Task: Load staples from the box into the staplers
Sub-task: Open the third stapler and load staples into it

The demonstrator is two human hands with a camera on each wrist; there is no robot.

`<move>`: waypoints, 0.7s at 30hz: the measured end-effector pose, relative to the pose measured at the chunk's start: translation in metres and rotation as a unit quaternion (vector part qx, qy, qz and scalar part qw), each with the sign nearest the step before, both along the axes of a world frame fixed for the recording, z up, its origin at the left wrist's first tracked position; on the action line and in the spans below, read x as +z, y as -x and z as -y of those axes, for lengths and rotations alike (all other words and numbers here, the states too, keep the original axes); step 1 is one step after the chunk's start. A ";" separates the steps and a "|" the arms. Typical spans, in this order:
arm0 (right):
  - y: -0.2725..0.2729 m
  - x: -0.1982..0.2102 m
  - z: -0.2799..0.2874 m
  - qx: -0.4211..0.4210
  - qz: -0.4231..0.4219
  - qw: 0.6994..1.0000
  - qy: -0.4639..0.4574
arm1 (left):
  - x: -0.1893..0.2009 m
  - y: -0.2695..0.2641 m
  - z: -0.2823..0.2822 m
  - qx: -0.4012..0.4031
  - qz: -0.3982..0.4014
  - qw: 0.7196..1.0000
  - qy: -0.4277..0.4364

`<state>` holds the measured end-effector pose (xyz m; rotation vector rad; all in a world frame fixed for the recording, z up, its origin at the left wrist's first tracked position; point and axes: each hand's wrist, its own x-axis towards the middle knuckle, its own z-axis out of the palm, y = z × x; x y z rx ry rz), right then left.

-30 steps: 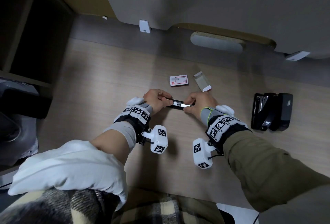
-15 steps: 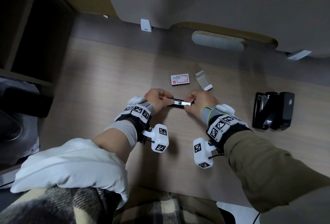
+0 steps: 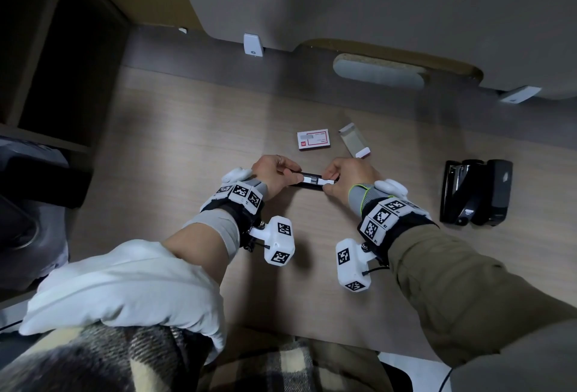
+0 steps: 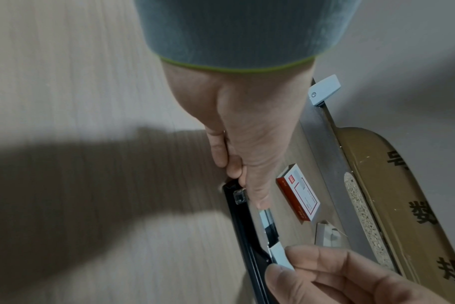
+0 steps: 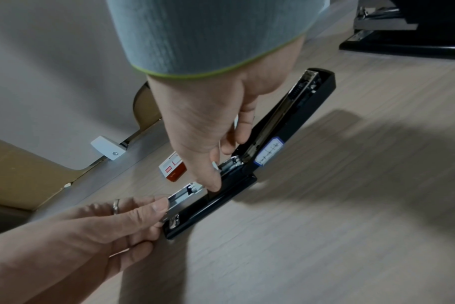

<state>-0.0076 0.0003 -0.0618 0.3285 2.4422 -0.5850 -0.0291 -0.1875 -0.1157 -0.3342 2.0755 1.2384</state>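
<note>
While the left hand pinches the stapler's left end, its long axis runs left-right along the bench. Right hand pinches the staple strip at the right end, aligned with the channel.

Little is legible. The staple box, just beyond the left hand, has a red-framed white label w/ a small red logo square at one corner; print too small to read. Cardboard behind the desk edge, far side of the box from the hands, carries large dark East Asian characters, partly cut off, not decipherable. Open stapler under the right hand has a white sticker w/ blue border on its side; marks on it unreadable. Wrist rigs show b/w square fiducial tags, w/ tiny codes beside them, approx "#2", "#1".
</note>
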 end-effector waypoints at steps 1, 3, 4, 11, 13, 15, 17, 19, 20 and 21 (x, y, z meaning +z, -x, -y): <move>0.000 -0.001 0.000 -0.001 0.000 1.000 0.000 | 0.000 0.000 0.000 0.001 0.000 1.000 -0.001; 0.001 -0.002 0.002 0.002 -0.010 1.000 0.003 | 0.000 0.000 0.000 0.002 0.002 1.000 -0.004; 0.001 -0.004 0.003 0.005 -0.017 1.000 0.006 | -0.001 0.000 0.000 0.002 0.002 1.000 -0.006; -0.002 0.002 0.002 0.010 -0.029 1.000 -0.002 | 0.001 0.003 -0.001 0.017 0.011 1.000 -0.018; -0.004 0.003 -0.004 -0.018 -0.006 1.000 -0.013 | 0.004 0.002 -0.003 0.027 0.018 0.999 -0.025; -0.005 0.004 -0.008 -0.038 0.001 0.999 -0.018 | 0.006 0.001 -0.004 0.035 0.025 0.999 -0.032; -0.006 0.004 -0.006 -0.046 0.004 0.999 -0.014 | 0.008 0.000 -0.005 0.037 0.027 0.998 -0.032; -0.005 0.005 -0.001 -0.049 0.001 0.999 -0.014 | 0.008 0.000 -0.005 0.045 0.029 0.998 -0.030; -0.005 0.004 0.002 -0.049 -0.004 0.999 -0.017 | 0.007 0.000 -0.005 0.052 0.030 0.998 -0.026; -0.005 0.003 0.004 -0.050 -0.006 0.999 -0.019 | 0.009 0.000 -0.004 0.060 0.033 0.997 -0.020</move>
